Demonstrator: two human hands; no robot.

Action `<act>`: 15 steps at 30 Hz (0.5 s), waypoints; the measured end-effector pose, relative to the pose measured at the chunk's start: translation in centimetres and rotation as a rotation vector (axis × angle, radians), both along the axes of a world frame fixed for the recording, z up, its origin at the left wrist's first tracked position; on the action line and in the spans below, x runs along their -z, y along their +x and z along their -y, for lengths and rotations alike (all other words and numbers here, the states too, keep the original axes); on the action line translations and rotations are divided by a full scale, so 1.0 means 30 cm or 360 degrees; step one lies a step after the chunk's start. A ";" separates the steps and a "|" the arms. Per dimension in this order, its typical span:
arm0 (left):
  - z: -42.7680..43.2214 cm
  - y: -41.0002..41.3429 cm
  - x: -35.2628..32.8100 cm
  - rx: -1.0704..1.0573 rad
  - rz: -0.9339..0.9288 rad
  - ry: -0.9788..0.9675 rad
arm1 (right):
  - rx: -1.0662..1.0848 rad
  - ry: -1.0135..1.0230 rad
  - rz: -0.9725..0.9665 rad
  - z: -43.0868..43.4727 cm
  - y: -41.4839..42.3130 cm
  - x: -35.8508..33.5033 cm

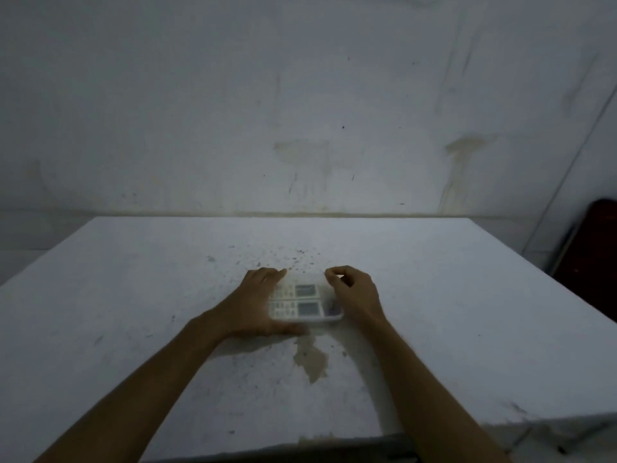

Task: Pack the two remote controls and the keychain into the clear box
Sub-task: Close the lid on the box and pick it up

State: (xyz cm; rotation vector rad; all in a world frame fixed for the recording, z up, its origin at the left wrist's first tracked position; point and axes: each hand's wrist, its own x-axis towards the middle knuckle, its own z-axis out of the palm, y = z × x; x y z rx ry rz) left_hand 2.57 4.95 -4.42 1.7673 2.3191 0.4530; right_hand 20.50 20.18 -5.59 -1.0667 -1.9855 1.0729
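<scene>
A clear box (338, 316) sits in the middle of the white table (133, 312). Two white remote controls lie side by side inside it, the far remote (300, 290) and the near remote (302, 309), each with a grey screen. A small dark shape at the box's right end (331, 309) may be the keychain; it is too blurred to tell. My left hand (253, 302) wraps the box's left end, fingers over the far edge, thumb along the near edge. My right hand (354, 294) is at the right end with fingers curled over the far right corner.
The table has a brown stain (312, 357) just in front of the box and dark specks behind it. A stained wall stands close behind the table. A dark red object (597, 255) leans off the table's right side.
</scene>
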 end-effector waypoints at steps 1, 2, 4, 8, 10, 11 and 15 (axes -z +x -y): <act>0.003 0.003 0.007 -0.0041 0.0037 0.0065 | -0.0043 -0.0051 -0.0036 0.009 0.015 -0.002; 0.005 0.007 0.015 -0.0100 0.0084 0.0128 | -0.0071 -0.0134 -0.0059 0.024 0.029 -0.008; -0.002 0.016 0.026 -0.0215 0.0168 0.0235 | -0.0067 -0.0301 -0.0059 0.057 0.055 -0.016; -0.048 0.045 0.015 -0.0262 0.0234 0.0349 | -0.0121 -0.0565 -0.0295 0.138 0.100 -0.046; -0.072 0.058 -0.007 -0.0194 0.0213 0.0403 | -0.0124 -0.0662 -0.0494 0.156 0.119 -0.063; -0.079 0.062 -0.020 -0.0122 0.0217 0.0407 | -0.0104 -0.0668 -0.0559 0.153 0.128 -0.069; -0.102 0.051 -0.086 0.0232 0.0354 0.0118 | -0.0033 -0.0776 -0.0770 0.064 0.152 -0.090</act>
